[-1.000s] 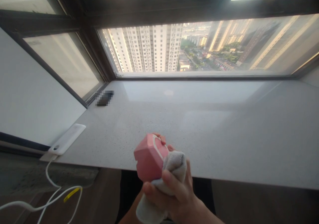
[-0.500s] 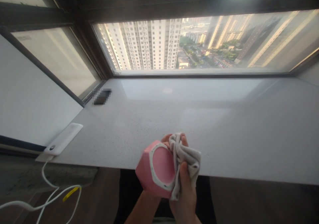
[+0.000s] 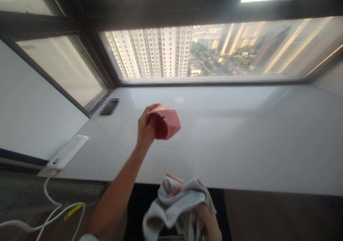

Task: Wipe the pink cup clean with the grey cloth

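My left hand (image 3: 145, 131) is raised over the sill and grips a pink faceted plastic container (image 3: 168, 121), with its fingers curled around the rim. A dark red hollow shows on the side near my hand. Low in the view, my right hand (image 3: 207, 219) holds a crumpled grey cloth (image 3: 171, 205) below the sill's front edge. Its fingers are partly buried in the folds, and the cloth hangs loose. The two hands are well apart.
A speckled pale stone window sill (image 3: 227, 144) runs across the view. A blurred dark phone (image 3: 109, 106) lies at its far left corner. A white power bank (image 3: 66, 151) sits near the left edge, its white cable (image 3: 50, 212) trailing down. Window glass lies beyond.
The pink container has left the cloth and risen forward over the sill in my left hand. My right hand has dropped lower with the cloth, and the two hands have separated.
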`<state>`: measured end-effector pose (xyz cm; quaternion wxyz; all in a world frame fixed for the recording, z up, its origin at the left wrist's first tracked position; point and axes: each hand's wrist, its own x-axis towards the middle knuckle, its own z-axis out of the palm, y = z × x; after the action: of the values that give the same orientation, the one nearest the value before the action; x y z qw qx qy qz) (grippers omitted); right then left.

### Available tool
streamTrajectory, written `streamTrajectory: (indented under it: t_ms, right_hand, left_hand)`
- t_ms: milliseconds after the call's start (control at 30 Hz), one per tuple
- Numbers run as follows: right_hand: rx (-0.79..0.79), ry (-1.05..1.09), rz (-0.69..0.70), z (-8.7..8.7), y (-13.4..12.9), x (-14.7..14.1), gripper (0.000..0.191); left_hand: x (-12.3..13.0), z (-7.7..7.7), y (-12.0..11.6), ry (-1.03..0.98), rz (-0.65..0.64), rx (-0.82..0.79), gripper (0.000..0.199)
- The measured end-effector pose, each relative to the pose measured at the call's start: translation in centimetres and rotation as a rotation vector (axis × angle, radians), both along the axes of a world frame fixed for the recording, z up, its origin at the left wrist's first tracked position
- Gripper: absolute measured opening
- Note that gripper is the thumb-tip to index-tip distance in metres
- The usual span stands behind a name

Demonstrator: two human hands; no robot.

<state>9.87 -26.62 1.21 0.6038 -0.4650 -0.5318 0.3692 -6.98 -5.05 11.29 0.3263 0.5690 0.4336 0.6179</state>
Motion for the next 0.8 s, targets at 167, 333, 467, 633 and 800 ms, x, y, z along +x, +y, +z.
streamTrajectory:
  t_ms: [167,333,467,633,800]
  right_hand:
    - [-0.233,0.045,0.04,2.0,5.5,2.9,0.037]
    - [-0.173,-0.157,0.073,2.2,15.2,4.6,0.093]
    - [-0.243,-0.267,0.07,1.0,19.5,4.7,0.104]
    - [-0.33,-0.352,0.046,0.1,21.5,4.9,0.096]
    - [-0.315,-0.292,0.066,-1.0,22.3,5.1,0.082]
  left_hand:
    - [1.1,-2.9,3.1,-0.059,-0.159,-0.405,0.051]
    - [2.9,-5.6,3.7,-0.02,-0.277,-0.604,0.06]
    - [4.2,-7.4,4.9,0.043,-0.239,-0.494,0.053]
    - [5.1,-8.8,7.3,0.336,-0.117,-0.309,0.05]
    - [6.0,-9.5,8.8,0.501,-0.009,-0.392,0.049]
